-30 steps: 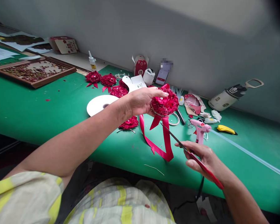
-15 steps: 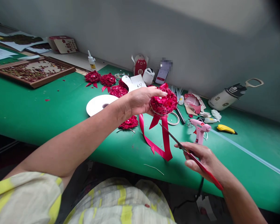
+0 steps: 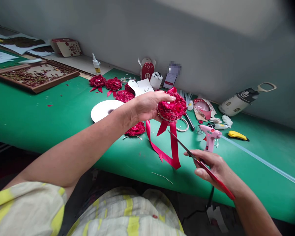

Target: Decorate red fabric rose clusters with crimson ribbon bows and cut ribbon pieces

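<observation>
Red flower gripped by fingers of left hand, arm outstretched, thumb on petals. Scissors held in fingers of right hand, blades angled up across ribbon hanging below left fingers. Ribbon trimming apparently in hand; steady hold, blade placement called for. Beyond right fingers, glue gun set on surface.

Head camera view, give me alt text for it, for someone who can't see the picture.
A person's left hand holds a red fabric rosette, while the right hand holds red-handled scissors pointed toward its dangling ribbon. Around them on a green table are more red rosettes, a white reel and a pink glue gun.
</observation>
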Demonstrator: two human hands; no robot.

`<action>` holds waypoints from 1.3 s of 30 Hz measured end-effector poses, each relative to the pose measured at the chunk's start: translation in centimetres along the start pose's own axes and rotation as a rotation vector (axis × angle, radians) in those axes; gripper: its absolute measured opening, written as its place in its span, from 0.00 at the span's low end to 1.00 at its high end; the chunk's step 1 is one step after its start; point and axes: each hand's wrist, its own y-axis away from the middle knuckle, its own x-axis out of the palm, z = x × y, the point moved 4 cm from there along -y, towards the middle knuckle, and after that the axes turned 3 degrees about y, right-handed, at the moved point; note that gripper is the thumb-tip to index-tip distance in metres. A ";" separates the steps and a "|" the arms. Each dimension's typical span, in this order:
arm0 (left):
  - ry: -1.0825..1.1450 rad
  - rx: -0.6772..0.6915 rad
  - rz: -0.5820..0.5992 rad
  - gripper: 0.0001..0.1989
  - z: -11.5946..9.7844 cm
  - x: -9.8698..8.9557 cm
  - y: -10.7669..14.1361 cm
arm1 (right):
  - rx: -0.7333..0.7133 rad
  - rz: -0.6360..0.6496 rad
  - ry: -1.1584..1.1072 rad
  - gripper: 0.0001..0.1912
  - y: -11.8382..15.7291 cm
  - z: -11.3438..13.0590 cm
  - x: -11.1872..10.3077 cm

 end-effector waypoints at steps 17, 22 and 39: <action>0.015 0.012 -0.049 0.03 -0.2 0.3 0.1 | -0.051 -0.076 0.025 0.20 0.0 -1.4 0.3; 0.022 0.008 -0.055 0.03 -0.2 0.2 0.0 | -0.072 -0.105 0.078 0.20 -0.1 -1.7 0.3; 0.037 0.000 -0.146 0.08 0.4 -1.6 -0.8 | 0.186 -0.163 0.407 0.21 -0.4 -2.7 1.8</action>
